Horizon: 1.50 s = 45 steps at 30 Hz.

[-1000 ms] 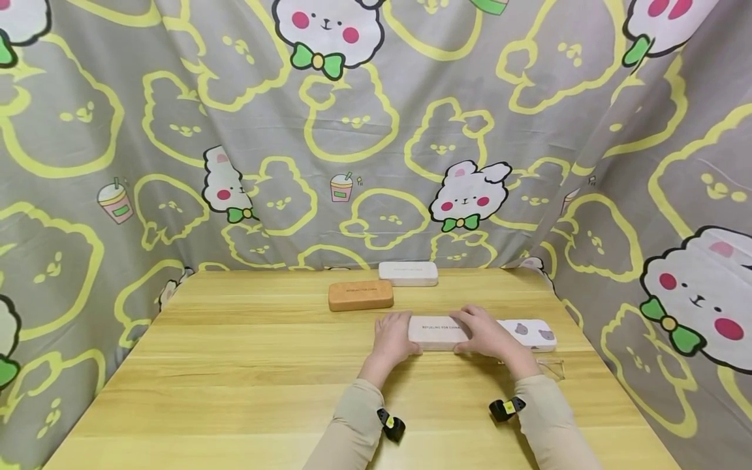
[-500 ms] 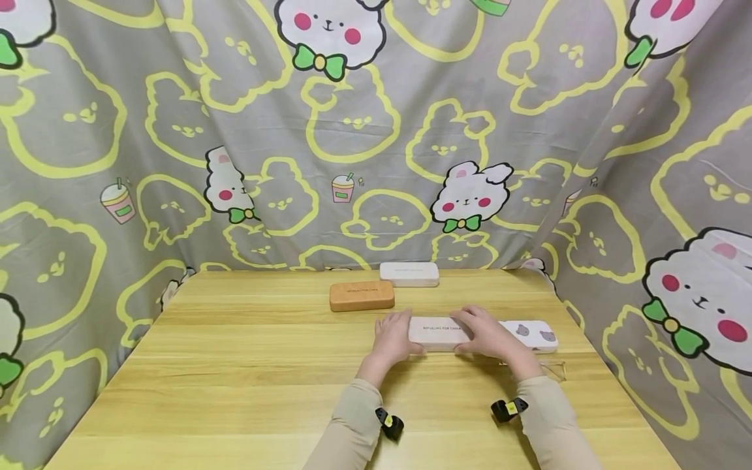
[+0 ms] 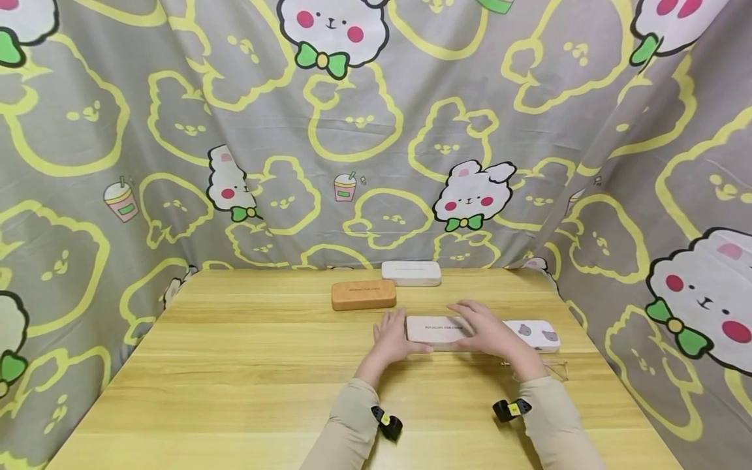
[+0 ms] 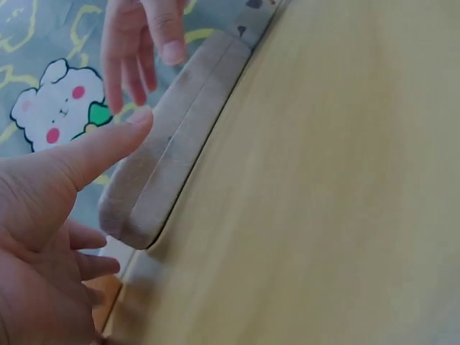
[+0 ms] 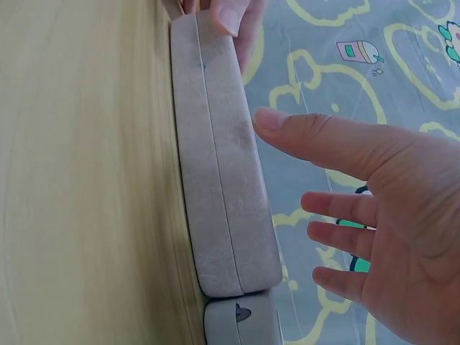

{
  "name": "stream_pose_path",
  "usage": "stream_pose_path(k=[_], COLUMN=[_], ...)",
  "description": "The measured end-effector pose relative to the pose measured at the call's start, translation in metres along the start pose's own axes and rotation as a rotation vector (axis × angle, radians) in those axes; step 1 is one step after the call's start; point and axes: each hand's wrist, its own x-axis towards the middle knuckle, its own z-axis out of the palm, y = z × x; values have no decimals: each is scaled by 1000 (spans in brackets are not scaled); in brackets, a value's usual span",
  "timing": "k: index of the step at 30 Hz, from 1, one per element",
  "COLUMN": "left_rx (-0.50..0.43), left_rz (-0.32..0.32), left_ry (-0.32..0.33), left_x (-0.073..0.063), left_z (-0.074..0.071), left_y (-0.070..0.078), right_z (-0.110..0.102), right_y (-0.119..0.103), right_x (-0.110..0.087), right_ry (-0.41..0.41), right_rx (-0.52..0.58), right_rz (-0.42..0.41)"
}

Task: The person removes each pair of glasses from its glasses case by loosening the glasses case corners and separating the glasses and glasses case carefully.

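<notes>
A beige-pink glasses case (image 3: 436, 329) with dark lettering on its lid lies closed on the wooden table. At its left end is my left hand (image 3: 392, 338), fingers straight and spread around that end; in the left wrist view the thumb stands off the case. My right hand (image 3: 486, 334) hovers over the right end. In the right wrist view its fingers reach past the case unbent, and the thumb tip sits close to the lid's edge; I cannot tell whether it touches. Beyond the right hand lies a white case with grey bear heads (image 3: 533, 334), partly hidden.
An orange-brown case (image 3: 364, 296) sits further back, with a white case (image 3: 411, 273) behind it near the curtain (image 3: 270, 130). Thin-framed glasses (image 3: 558, 370) rest by the right wrist, partly covered by it. The wooden table (image 3: 235, 378) extends to the left and front.
Both hands have loosened from the beige-pink case: the left thumb has swung out along its front, and the right fingers have lifted slightly and spread. The case has stayed about where it was.
</notes>
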Motion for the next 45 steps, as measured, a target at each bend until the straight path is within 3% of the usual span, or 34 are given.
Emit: stream_pose_path(k=[10, 26, 45], left_rx=[-4, -12, 9], left_rz=[-50, -60, -66], left_ry=[-6, 52, 91], left_x=[-1, 0, -1], left_z=[8, 13, 17], left_y=[-4, 1, -2], right_z=[8, 22, 20], right_y=[-8, -4, -5], right_x=[3, 6, 3], right_ry=[30, -35, -30], right_rx=[-31, -31, 15], right_rz=[-110, -13, -74])
